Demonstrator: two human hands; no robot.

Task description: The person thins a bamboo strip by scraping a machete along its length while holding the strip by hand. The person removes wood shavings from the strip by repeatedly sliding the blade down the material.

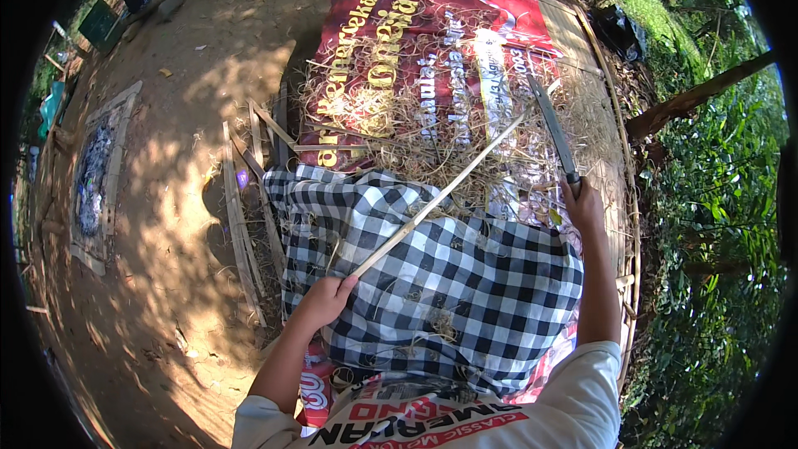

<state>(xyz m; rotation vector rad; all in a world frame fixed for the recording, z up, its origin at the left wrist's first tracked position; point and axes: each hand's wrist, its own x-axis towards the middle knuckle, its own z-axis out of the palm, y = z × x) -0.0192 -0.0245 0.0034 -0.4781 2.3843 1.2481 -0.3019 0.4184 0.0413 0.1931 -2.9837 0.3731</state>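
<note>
My left hand (325, 301) is closed round the near end of a long, pale strip of split bamboo (432, 204). The strip slants up and to the right across my lap. In my right hand (584, 206) is the dark handle of a long-bladed knife (554, 133), its blade pointing away from me. The blade stands to the right of the strip, and the strip's far end comes near the blade's tip; I cannot tell whether they touch. A black-and-white checked cloth (432, 283) covers my legs.
Curly shavings (357, 108) lie thickly over a red printed banner (515, 17) on a bamboo platform. Several bamboo strips (237, 224) lean along its left side. Bare ground (166, 199) with a framed ash pit (98, 175) is on the left; a wooden pole (698, 96) and greenery stand right.
</note>
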